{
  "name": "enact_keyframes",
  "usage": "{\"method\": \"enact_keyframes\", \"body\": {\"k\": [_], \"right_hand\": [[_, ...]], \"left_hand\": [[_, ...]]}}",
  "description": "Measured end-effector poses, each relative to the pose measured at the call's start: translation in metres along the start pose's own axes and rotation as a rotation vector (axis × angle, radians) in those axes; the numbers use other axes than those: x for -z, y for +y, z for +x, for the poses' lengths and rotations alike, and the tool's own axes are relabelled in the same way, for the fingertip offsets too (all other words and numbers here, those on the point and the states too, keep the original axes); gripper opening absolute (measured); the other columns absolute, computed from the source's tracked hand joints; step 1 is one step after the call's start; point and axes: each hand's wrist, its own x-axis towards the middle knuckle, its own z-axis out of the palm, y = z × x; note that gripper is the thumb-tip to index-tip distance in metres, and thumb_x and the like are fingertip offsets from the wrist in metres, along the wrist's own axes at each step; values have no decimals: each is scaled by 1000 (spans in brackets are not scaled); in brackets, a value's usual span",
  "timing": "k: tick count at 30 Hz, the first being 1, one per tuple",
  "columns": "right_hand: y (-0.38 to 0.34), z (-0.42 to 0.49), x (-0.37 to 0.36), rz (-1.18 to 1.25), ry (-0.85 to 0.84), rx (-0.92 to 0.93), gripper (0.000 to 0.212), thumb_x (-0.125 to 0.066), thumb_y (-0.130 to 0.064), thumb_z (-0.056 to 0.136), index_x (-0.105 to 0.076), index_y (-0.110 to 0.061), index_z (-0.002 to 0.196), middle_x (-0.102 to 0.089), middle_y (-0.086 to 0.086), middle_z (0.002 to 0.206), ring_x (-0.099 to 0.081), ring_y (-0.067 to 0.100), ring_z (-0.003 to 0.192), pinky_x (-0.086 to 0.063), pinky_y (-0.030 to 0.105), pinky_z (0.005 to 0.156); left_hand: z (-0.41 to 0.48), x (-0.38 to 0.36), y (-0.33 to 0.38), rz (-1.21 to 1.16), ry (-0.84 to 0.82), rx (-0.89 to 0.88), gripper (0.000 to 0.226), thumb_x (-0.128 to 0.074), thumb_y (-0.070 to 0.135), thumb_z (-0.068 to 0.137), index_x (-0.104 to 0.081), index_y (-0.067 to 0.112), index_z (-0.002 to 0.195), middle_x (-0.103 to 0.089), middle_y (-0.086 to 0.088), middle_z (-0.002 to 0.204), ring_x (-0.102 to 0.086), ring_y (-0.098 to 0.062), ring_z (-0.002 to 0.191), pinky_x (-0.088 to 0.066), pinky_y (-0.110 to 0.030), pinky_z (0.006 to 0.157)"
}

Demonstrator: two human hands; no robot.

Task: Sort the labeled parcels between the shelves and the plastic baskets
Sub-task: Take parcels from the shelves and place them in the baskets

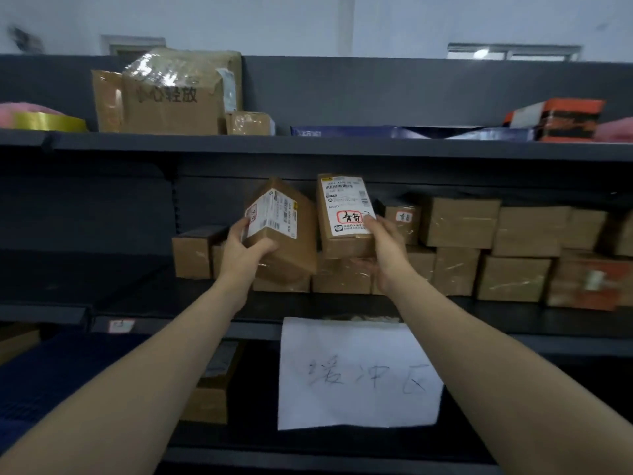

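Two labeled parcels are held up in front of the middle shelf, near the left end of its row of cartons. The tilted parcel (284,234) sits in the left hand (245,248), whose fingers wrap round its lower corner. The upright parcel (344,214) is gripped by the right hand (387,248), thumb pressed on the white label beside a red stamp. The two parcels are just beside each other; whether they touch I cannot tell. Behind them the stacked boxes (459,252) run two high toward the right end of the middle shelf (130,289), and a paper sign (356,371) hangs from its front edge. The tilted parcel is held only at one corner, so it could slip or twist out. Pushing either parcel in carelessly could knock the upper boxes loose, and the thumb covering the label invites a misread and a wrong placement.
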Motion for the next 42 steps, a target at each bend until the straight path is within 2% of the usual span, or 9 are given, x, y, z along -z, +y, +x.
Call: {"method": "enact_keyframes", "body": {"k": [6,9,14,16,19,26,30,35,42], "right_hand": [[-16,-32,97,-39,257,75,38,-60,-27,94,-49,-22,130,-66,4,111,-66,18,96,-59,40,79],[-35,-54,166,-55,425,116,40,-59,-27,94,-50,-17,132,-67,7,111,-66,18,93,-58,34,67],[-67,-104,288,-63,694,165,34,-55,-26,95,-52,-19,128,-66,5,113,-66,19,98,-58,38,76],[-78,-127,335,-87,796,192,32,-55,-26,94,-52,-20,126,-66,4,112,-66,18,96,-57,37,73],[-98,-162,403,-118,919,231,31,-54,-24,95,-52,-18,125,-67,4,108,-66,15,88,-55,35,70],[-139,-236,553,-265,1118,171,42,-59,-24,93,-46,-19,133,-63,9,117,-65,25,97,-57,46,81],[-141,-272,617,-431,1184,84,49,-65,-24,90,-46,-18,135,-63,6,121,-66,20,94,-58,42,77],[-136,-296,682,-520,1259,-51,56,-70,-26,87,-45,-20,136,-63,7,118,-65,22,99,-56,45,88],[-130,-280,768,-588,1307,-154,56,-70,-23,87,-44,-22,136,-62,7,120,-67,16,92,-58,31,73]], "left_hand": [[-18,-103,-33,155,-242,-90,80,-75,28,74,-30,37,140,-33,-2,146,-40,-23,128,-43,-44,103],[-48,-167,-44,198,-415,-152,90,-74,50,54,-30,47,132,-29,0,145,-36,-22,130,-43,-48,102],[-115,-281,-50,244,-596,-378,80,-78,39,62,-35,31,129,-32,-2,137,-35,-21,127,-37,-43,107],[-147,-329,-52,267,-625,-480,74,-80,30,65,-38,24,126,-33,-5,136,-34,-22,125,-34,-36,104],[-197,-397,-54,307,-678,-634,72,-81,34,64,-42,20,123,-34,-9,136,-34,-26,122,-32,-35,100],[-309,-531,-56,397,-828,-755,77,-79,43,62,-43,19,125,-37,-10,136,-40,-30,119,-34,-42,98],[-359,-588,-66,516,-937,-792,79,-71,54,67,-37,24,131,-32,-7,140,-35,-27,125,-32,-42,103],[-405,-647,-86,609,-1054,-782,83,-66,62,68,-32,27,135,-33,-8,139,-36,-27,125,-33,-40,102],[-429,-745,-134,607,-1206,-738,80,-66,57,71,-31,27,136,-34,-7,138,-37,-26,122,-33,-39,101]]}}
